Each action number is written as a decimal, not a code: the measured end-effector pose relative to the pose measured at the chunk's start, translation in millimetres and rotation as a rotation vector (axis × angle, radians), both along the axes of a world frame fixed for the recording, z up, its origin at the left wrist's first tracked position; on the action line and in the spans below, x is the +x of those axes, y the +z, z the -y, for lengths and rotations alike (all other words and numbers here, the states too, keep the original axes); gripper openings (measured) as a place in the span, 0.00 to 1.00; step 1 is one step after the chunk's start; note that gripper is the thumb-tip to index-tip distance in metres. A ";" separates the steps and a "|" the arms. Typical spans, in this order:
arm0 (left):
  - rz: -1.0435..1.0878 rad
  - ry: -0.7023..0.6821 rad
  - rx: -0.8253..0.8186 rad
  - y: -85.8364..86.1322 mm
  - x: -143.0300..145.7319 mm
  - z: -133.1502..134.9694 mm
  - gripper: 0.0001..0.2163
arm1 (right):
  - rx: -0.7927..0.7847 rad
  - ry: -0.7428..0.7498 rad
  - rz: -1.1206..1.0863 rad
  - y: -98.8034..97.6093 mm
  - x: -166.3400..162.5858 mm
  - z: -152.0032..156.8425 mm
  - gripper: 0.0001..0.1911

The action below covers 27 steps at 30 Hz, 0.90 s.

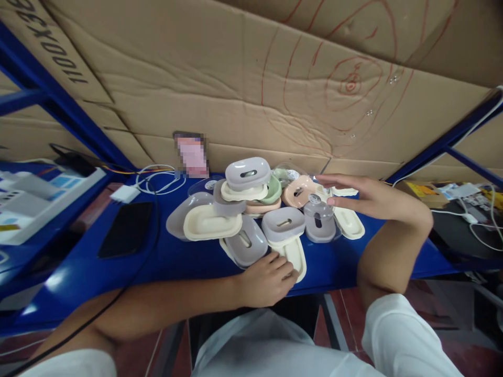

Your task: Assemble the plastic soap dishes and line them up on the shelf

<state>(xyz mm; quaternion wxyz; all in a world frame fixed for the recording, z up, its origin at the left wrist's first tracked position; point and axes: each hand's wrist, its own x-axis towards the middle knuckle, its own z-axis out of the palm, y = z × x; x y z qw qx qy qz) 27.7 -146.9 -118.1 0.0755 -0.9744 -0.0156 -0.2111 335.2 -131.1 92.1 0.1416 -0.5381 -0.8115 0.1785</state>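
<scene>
A heap of oval plastic soap dish parts lies on the blue table. My left hand (269, 277) rests near the front edge, its loosely bent fingers lying over a cream tray (296, 256). A lavender slotted dish (283, 222) sits on that tray's far end. To the right, my right hand (357, 196) is held over the heap, fingers stretched out and thumb apart. Its thumb is nearest a clear lid (316, 209) over another lavender slotted dish (320, 230); whether they touch, I cannot tell. A peach slotted dish (301, 192) lies beyond, partly covered by clear plastic.
Other dishes are stacked at left, including a lavender one (247, 173) on top and a cream tray (212, 221). A black phone (124, 230) and white charger (126, 193) lie further left. Cardboard (220, 94) walls the back. A black cable (129, 280) crosses the left side.
</scene>
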 end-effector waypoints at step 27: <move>0.012 0.089 0.087 -0.9 -21.8 29.7 0.13 | 0.066 0.018 -0.132 -72.8 -29.5 4.4 0.24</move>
